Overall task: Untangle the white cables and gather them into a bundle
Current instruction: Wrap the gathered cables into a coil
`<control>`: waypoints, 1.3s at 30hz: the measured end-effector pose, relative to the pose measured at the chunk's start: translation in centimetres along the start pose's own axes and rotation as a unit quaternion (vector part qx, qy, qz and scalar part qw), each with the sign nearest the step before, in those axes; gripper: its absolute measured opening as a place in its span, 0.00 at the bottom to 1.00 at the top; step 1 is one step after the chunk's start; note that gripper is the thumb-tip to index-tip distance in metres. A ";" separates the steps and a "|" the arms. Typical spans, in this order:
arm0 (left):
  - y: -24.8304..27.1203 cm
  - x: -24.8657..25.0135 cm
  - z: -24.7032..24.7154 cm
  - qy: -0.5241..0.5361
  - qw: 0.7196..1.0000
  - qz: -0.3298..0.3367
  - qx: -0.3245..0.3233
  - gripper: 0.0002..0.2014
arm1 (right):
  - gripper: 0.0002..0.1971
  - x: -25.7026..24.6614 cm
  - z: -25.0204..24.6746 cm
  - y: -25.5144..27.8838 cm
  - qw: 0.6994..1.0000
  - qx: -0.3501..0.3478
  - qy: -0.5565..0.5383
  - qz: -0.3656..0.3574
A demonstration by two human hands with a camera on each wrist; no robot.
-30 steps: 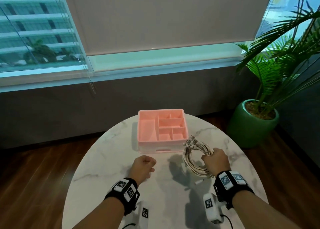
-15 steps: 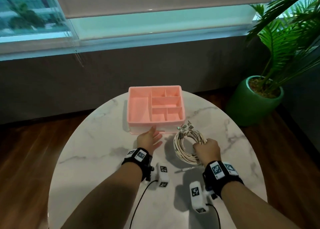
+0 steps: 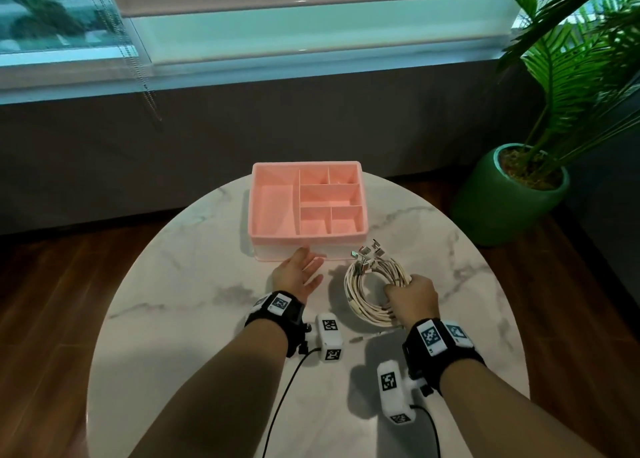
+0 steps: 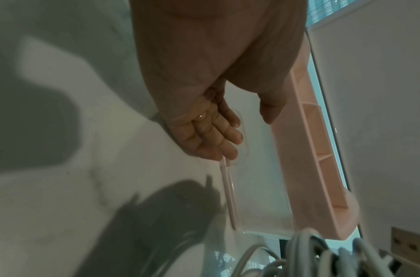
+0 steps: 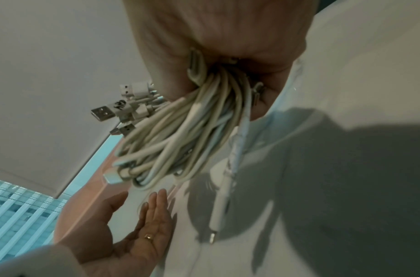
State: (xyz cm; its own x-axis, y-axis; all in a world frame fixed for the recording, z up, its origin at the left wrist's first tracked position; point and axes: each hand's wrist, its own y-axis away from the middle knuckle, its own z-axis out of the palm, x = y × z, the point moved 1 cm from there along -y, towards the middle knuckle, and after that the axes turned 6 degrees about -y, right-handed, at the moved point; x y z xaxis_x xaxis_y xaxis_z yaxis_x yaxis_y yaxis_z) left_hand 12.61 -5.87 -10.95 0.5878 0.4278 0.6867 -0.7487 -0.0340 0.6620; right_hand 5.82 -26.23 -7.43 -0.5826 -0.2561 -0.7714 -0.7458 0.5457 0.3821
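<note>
A coil of white cables [image 3: 369, 289] stands on the marble table [image 3: 194, 284], with USB plugs [image 3: 367, 251] sticking out at its far side. My right hand [image 3: 410, 296] grips the coil's near right part, fingers wrapped round the strands [image 5: 199, 120]. One loose cable end [image 5: 218, 211] trails down onto the table. My left hand [image 3: 299, 274] lies open, palm turned right, just in front of the pink organizer box [image 3: 306, 208]. Its straight fingers [image 4: 216, 138] reach the box's front wall and hold nothing. The same hand [image 5: 144, 228] shows below the coil in the right wrist view.
The pink box has several empty compartments and sits at the table's far middle. A green potted palm [image 3: 519, 194] stands on the wooden floor to the right. Behind the table runs a dark wall under a window.
My left hand has opened from a fist and moved forward to the box's front. The right hand keeps its grip on the coil. The head view has tilted downward.
</note>
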 end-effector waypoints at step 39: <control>6.1 3.3 -10.7 -0.506 0.835 0.191 0.106 0.15 | 0.02 -5.4 -0.9 3.6 0.996 -0.029 -0.017 -0.086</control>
State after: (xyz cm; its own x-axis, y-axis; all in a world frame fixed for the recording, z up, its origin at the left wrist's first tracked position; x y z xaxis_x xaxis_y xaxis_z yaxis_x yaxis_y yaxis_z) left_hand 6.69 5.05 -7.84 0.3578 -0.6284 0.6907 -0.9324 -0.1993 0.3016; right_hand 5.95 -23.62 -1.41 -0.4345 -0.3139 -0.8442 -0.8513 0.4492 0.2712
